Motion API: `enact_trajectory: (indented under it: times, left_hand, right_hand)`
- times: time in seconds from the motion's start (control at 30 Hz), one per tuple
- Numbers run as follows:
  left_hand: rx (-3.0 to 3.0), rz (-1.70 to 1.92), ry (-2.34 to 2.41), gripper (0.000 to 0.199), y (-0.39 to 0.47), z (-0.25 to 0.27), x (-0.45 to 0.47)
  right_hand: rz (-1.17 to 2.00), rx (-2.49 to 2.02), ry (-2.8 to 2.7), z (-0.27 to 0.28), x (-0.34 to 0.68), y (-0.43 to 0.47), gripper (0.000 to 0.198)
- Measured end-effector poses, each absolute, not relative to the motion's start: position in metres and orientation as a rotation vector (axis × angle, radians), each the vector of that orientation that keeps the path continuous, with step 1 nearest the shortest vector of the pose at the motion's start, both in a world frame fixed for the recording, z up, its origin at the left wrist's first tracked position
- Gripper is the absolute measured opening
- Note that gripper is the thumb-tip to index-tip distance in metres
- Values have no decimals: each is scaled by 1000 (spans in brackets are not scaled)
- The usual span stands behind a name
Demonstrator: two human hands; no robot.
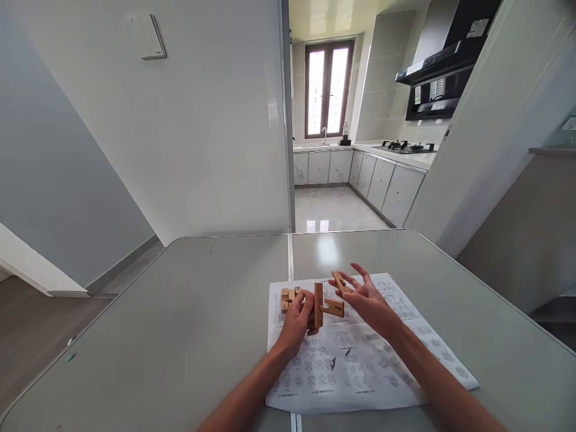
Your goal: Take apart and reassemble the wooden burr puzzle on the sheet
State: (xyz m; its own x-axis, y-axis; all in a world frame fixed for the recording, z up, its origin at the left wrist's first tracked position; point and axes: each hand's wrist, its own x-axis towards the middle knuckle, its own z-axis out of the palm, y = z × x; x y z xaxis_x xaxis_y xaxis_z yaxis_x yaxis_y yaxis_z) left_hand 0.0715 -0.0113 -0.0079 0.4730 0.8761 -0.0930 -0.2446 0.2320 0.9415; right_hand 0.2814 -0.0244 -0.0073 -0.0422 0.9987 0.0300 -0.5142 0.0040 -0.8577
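My left hand is closed around some joined wooden puzzle pieces, one upright and one sticking out to the right with a dark mark on it. In my right hand a single wooden puzzle piece is pinched between thumb and fingers, tilted, with the other fingers spread. It is held just up and to the right of the joined pieces, apart from them. Behind my left hand, a small cluster of wooden blocks rests on the printed sheet, partly hidden by my fingers.
The sheet, covered with small diagrams, lies on a grey table with a seam down its middle. A small green bit lies near the left edge. Beyond the table are a white wall and a doorway into a kitchen with cabinets.
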Motion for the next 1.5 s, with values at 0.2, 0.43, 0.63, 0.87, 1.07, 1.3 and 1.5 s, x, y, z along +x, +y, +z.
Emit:
enact_trajectory:
  times: [0.2, 0.43, 0.63, 0.87, 1.07, 1.3, 1.5]
  left_hand:
    - [1086, 854, 759, 55, -12, -8, 71]
    - [1216, 850, 715, 50, -12, -11, 71]
    - [1265, 839, 694, 48, -12, -8, 71]
    - [1264, 847, 729, 49, -14, -6, 70]
    - [1186, 858, 666, 47, -14, -9, 72]
    - [1074, 770, 636, 50, -16, -9, 75]
    - [1050, 702, 608, 51, -15, -10, 74]
  right_hand:
    - [1577, -689, -720, -6, 286, -19, 57]
    - [1515, -828, -643, -14, 288, -12, 28]
    - [1359, -915, -757, -12, 282, -16, 39]
    - [1294, -894, -967, -10, 277, -23, 61]
    - [1528, -676, -1100, 4, 277, -35, 30]
    - [1621, -666, -1211, 6, 279, -38, 38]
    - [1707, -659, -1257, 2, 280, -40, 64]
